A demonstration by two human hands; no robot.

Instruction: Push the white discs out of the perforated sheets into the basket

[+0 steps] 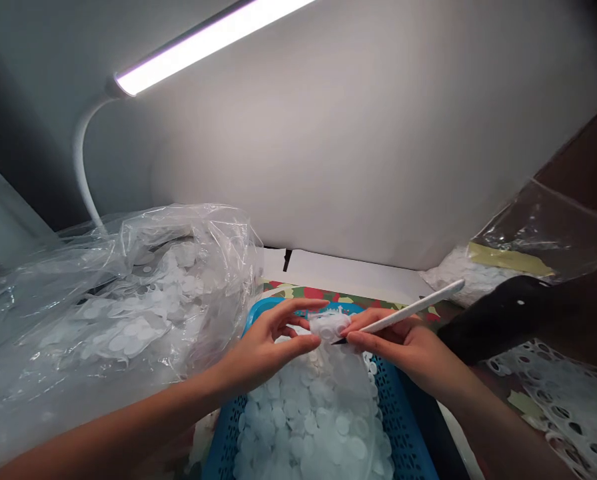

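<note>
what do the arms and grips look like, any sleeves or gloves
No sleeves or gloves. The left grip and right grip are bare hands, with no rings or watch showing. The left forearm and right forearm are bare too.

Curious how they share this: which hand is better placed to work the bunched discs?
Probably the right hand: its white pen-like tool has its dark tip at the discs; the left hand holds no tool.

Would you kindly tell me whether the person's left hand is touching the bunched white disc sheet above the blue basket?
Touching: the head view shows the left hand with its thumb tip against the bunched white disc sheet, no gap visible.
</note>
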